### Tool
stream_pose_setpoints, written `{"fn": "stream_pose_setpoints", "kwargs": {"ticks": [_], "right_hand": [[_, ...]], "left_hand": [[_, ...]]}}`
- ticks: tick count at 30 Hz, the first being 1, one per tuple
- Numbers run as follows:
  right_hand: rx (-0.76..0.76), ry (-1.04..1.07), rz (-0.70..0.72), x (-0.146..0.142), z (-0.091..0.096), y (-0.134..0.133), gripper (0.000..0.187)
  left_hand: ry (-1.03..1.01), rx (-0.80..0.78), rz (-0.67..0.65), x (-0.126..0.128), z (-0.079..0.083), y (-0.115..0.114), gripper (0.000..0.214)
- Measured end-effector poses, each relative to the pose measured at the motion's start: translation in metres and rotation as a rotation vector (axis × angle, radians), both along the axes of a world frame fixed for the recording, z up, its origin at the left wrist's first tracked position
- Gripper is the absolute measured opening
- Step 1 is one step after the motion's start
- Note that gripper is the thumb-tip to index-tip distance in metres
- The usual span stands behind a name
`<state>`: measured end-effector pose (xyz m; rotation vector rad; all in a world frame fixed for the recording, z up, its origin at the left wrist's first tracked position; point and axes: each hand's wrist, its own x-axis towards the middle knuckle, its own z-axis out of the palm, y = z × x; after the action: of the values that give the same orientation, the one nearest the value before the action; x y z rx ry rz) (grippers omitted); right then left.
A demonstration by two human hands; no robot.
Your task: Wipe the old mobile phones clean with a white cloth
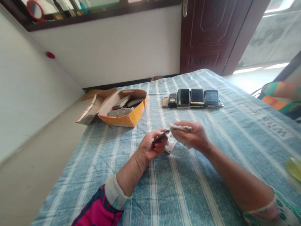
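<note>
My left hand grips a thin, dark, flat piece seen nearly edge-on, so I cannot tell whether it is a phone cover or another part. Close by on the right, my right hand is closed around a folded white cloth or tissue. The cloth is near the upper end of the dark piece; whether they touch is unclear. Below and between both hands, a white phone-like object with small dark marks lies on the striped cloth, partly hidden by the hands.
An open orange cardboard box with several old phones stands at the back left, its lid flaps folded outward. Several phones, among them a black-screened one, lie in a row at the back. A blue striped tablecloth covers the table.
</note>
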<state>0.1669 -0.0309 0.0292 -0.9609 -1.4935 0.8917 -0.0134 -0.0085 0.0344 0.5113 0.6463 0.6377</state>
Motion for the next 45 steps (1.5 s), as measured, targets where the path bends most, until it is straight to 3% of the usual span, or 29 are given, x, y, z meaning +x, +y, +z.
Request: {"fn": "stream_pose_setpoints", "kwargs": {"ticks": [4, 8, 19, 27, 33, 40, 45], "right_hand": [[-0.252, 0.237, 0.098, 0.003, 0.003, 0.002, 0.032], [-0.355, 0.301, 0.176, 0.004, 0.003, 0.002, 0.032], [-0.387, 0.369, 0.262, 0.003, 0.002, 0.0, 0.026], [-0.347, 0.337, 0.329, 0.003, 0.004, -0.002, 0.024], [-0.364, 0.35, 0.311, 0.003, 0.004, -0.001, 0.025], [-0.49, 0.394, 0.357, 0.015, 0.009, 0.002, 0.027], [-0.617, 0.521, 0.203, 0.019, -0.003, 0.013, 0.033]], "left_hand": [[-0.039, 0.056, -0.147, 0.0, -0.004, -0.004, 0.007], [-0.09, 0.091, -0.264, 0.004, -0.007, -0.007, 0.003], [-0.039, 0.134, -0.274, 0.008, -0.005, -0.014, 0.013], [-0.01, 0.082, -0.346, 0.007, -0.009, -0.016, 0.031], [0.008, 0.106, -0.322, 0.008, -0.008, -0.016, 0.021], [0.057, 0.144, -0.211, 0.009, -0.007, -0.017, 0.004], [0.113, 0.121, -0.076, 0.014, 0.003, -0.022, 0.017]]}}
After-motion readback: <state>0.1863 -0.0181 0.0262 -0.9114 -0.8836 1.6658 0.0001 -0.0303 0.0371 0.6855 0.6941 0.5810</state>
